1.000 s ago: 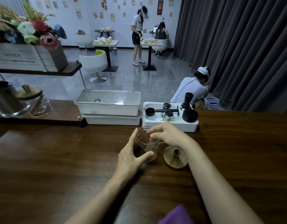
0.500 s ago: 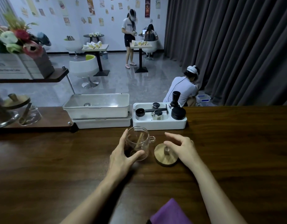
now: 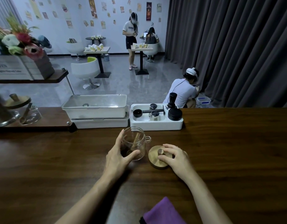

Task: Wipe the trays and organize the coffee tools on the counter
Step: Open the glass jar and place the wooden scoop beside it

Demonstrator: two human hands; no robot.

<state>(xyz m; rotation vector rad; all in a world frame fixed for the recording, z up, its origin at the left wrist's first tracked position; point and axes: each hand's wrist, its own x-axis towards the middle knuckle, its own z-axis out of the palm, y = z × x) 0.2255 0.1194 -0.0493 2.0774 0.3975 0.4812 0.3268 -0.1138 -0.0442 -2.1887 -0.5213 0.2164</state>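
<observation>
Change: R hand (image 3: 176, 156) off glass jar (image 3: 133, 143) rim, now curled on wooden lid (image 3: 155, 160) knob, prob. pinching it (partly hidden). L hand (image 3: 118, 157) grips jar. Lidding likely next.

Left hand (image 3: 118, 156) curls in a grip (thumb spread); right hand (image 3: 176, 157) pinches.
</observation>
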